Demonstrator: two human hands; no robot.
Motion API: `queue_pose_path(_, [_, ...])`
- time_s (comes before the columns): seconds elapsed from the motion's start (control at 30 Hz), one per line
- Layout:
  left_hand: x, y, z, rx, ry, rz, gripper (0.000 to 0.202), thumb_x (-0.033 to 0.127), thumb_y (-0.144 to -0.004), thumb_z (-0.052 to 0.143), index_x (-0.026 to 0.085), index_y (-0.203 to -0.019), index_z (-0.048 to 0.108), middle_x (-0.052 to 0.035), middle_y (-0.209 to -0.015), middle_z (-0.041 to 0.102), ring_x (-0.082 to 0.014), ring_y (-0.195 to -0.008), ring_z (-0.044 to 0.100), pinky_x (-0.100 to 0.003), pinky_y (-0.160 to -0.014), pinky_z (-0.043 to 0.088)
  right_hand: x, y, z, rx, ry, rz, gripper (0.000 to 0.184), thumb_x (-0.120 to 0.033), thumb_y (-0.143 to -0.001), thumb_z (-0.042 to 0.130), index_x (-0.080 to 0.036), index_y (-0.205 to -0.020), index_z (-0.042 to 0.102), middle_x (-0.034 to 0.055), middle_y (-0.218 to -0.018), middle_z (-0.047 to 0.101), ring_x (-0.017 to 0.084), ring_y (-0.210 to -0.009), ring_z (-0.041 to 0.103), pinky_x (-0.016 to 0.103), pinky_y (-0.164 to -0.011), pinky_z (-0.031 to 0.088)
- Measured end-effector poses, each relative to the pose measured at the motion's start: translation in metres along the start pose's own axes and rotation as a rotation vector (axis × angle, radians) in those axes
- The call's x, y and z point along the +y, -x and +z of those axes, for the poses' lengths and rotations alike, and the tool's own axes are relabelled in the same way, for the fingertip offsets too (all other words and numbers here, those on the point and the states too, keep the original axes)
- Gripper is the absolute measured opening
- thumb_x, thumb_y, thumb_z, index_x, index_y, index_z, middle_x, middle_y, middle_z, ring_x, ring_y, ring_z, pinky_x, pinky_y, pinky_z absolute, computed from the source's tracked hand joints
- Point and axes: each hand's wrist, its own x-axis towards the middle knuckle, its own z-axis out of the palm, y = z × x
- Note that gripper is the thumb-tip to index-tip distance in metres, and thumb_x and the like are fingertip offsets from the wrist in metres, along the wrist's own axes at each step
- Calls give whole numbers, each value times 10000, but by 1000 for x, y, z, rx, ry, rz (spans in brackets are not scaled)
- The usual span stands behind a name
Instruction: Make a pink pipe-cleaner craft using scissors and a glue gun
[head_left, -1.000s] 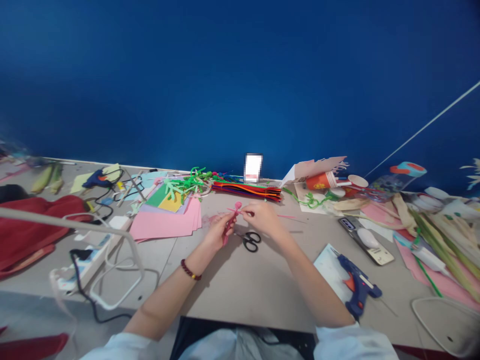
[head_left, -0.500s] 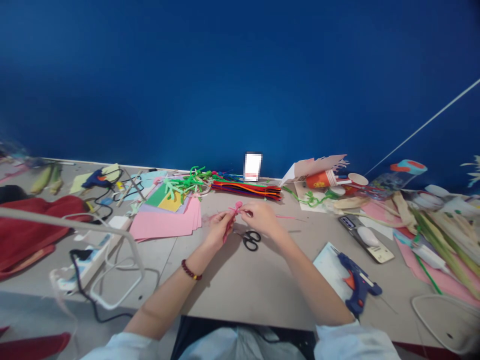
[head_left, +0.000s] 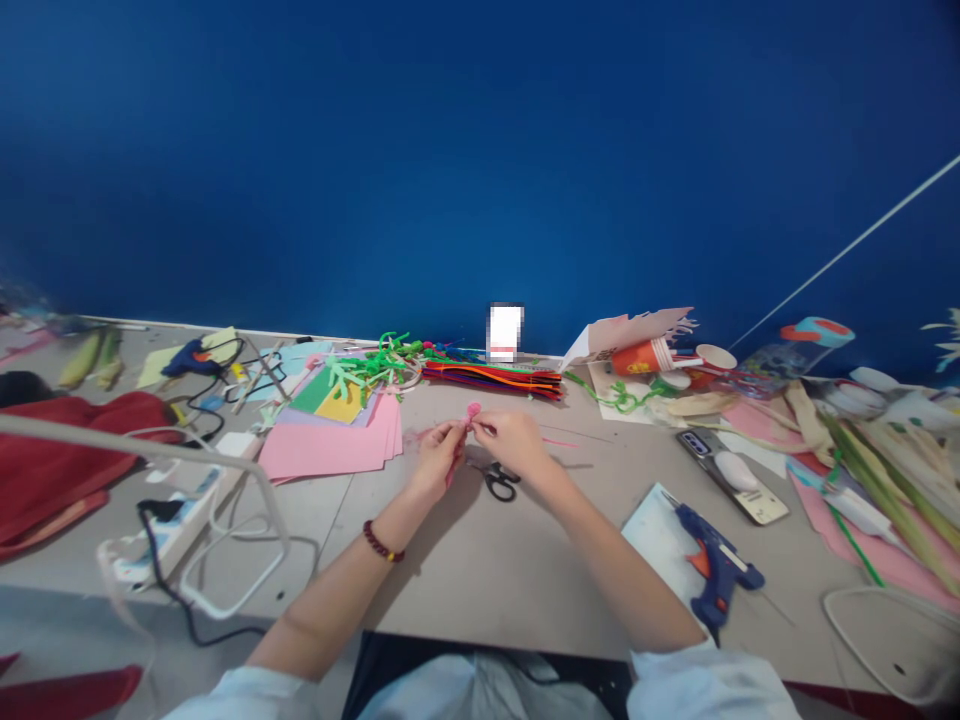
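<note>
Over the tan tabletop [head_left: 487, 560], the left hand [head_left: 436, 462] and right hand [head_left: 517, 443] pinch a fuzzy pink pipe-cleaner twist [head_left: 473, 411] between closed fingertips, just above black-handled scissors [head_left: 496, 482]. Farther off, stacked orange paper cups [head_left: 637, 357] lie tipped on their side, their insides too dim to make out.

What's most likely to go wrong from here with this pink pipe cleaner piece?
The left hand and right hand pinch the pink pipe cleaner piece above black-handled scissors, so a slip might drop it onto them. The blue glue gun lies near the right forearm; if hot, brushing it might burn.
</note>
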Motion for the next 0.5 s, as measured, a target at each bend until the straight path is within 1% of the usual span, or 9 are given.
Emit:
queue_pose_path(0.17, [1, 1, 0, -9, -20, 2, 359, 458, -639, 723, 146, -648, 545, 85, -490, 370, -27, -400, 284, -158, -359, 178, 0, 1, 2, 19, -32, -5, 215, -285, -864, 487, -255, -870, 699, 20, -869, 693, 160, -753, 596, 245, -565, 310])
queue_pose_path(0.27, [2, 2, 0, -2, -11, 11, 350, 457, -659, 709, 147, -655, 547, 87, -491, 363, -28, -404, 288, -160, -373, 194, -2, 1, 6, 50, -81, 42, 210, -310, -863, 501, -268, -897, 704, 19, -907, 691, 167, -788, 604, 246, -611, 365])
queue_pose_path(0.4, [4, 2, 2, -9, 34, 2, 349, 436, -641, 720, 151, -622, 521, 81, -493, 384, -30, -402, 305, -168, -375, 199, 3, -1, 13, 83, -237, 126, 206, -337, -847, 535, -258, -899, 718, 33, -911, 693, 183, -829, 616, 266, -699, 425])
queue_pose_path(0.5, [6, 3, 4, -17, 64, -32, 345, 423, -616, 733, 151, -616, 522, 76, -498, 406, -33, -405, 325, -171, -373, 201, 10, -5, 20, 107, -414, 72, 180, -300, -827, 568, -225, -859, 728, 50, -914, 694, 177, -837, 622, 267, -731, 444])
